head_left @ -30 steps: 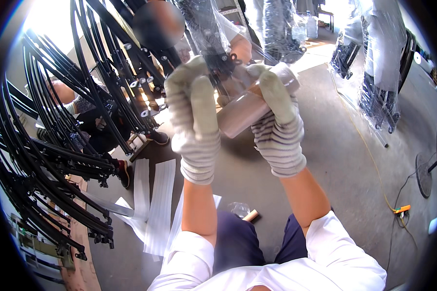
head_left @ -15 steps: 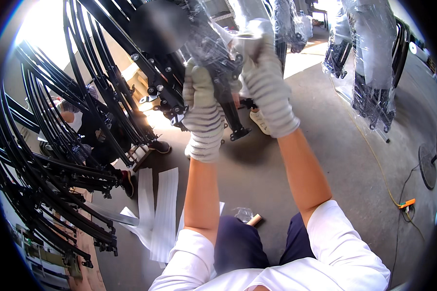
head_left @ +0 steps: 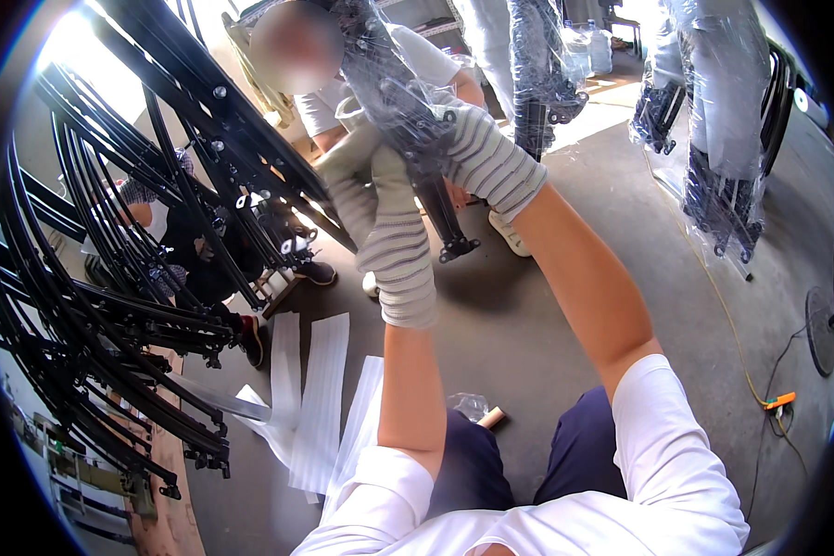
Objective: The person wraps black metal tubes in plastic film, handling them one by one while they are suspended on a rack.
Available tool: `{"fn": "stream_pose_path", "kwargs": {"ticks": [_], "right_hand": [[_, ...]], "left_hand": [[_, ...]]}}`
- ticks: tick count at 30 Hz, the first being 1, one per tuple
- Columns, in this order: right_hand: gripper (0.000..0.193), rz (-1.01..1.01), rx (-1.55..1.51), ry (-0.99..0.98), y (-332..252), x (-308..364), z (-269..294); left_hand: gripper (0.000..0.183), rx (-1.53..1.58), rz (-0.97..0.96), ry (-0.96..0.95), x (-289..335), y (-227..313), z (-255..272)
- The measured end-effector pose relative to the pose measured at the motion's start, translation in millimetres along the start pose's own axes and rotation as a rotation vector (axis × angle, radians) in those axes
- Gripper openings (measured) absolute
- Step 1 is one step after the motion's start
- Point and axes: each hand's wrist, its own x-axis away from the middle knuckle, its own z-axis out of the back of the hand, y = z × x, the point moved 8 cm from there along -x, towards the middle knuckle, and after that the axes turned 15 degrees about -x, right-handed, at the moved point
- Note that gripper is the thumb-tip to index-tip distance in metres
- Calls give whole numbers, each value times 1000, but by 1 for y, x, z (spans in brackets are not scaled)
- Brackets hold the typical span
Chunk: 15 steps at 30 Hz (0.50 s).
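Observation:
A bundle of black metal frame parts wrapped in clear stretch film hangs in front of me. My left hand, in a striped knitted glove, is raised on its near left side. The thumb stands apart from the fingers, which are slightly blurred; I see nothing held there. My right hand, gloved alike, reaches behind the bundle from the right. The bundle hides its fingers, so what they hold, if anything, cannot be seen. A bare black bar sticks out below the wrapped part, between my wrists.
Racked black curved bars fill the left side. A person is just beyond the bundle; another crouches behind the bars. More film-wrapped bundles hang at right. White foam strips, a cardboard tube and an orange-ended cable lie on the floor.
My right hand has moved left, in behind the bundle, and the pale blurred roll-like thing it held is out of sight. My left hand has tilted to the left, its thumb and fingers spreading.

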Motion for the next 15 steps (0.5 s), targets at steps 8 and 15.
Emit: {"fn": "stream_pose_path", "kwargs": {"ticks": [8,15], "right_hand": [[29,153,719,239,-19,26,-19],[44,298,648,292,-11,62,-61]], "left_hand": [[31,48,138,-130,-6,-26,-2],[38,-187,-18,4,14,-12,22]]}}
